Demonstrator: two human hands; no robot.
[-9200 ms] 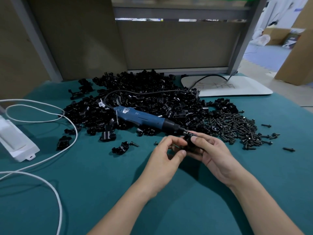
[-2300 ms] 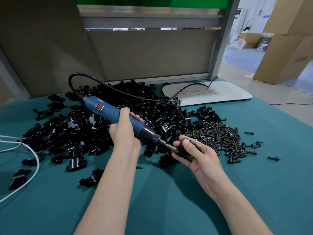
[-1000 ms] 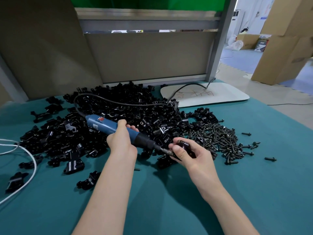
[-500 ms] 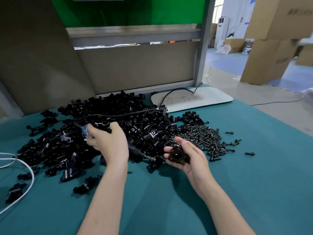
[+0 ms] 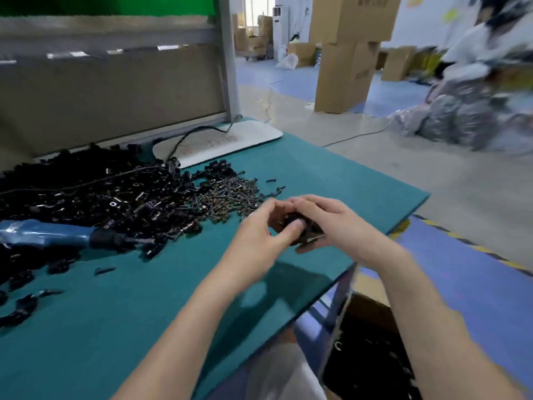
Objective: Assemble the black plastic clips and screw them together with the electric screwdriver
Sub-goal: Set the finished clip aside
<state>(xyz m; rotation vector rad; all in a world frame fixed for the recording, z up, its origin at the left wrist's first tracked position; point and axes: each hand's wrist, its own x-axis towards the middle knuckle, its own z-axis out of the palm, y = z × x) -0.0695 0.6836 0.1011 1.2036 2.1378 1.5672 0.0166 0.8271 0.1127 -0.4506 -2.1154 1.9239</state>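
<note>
Both hands meet over the green table's right side, around one black clip assembly [image 5: 300, 226]. My left hand [image 5: 259, 232] pinches it with thumb and fingers from the left. My right hand [image 5: 334, 223] cups it from the right and below. The clip is mostly hidden by fingers. The blue electric screwdriver [image 5: 57, 236] lies on the mat at the left, tip pointing right, with no hand on it. A big heap of black clips [image 5: 86, 194] spreads behind it, and a pile of dark screws [image 5: 230, 194] lies just beyond my hands.
A white pad [image 5: 230, 140] with a black cable sits at the table's back. The table's right edge [image 5: 403, 217] is close to my hands. Below it a cardboard box [image 5: 372, 353] holds dark parts. Cartons and a person stand on the floor at the right.
My left hand let go of the screwdriver, which now lies on the mat, and joined my right hand on the clip. Camera view swung right, toward the table's edge.
</note>
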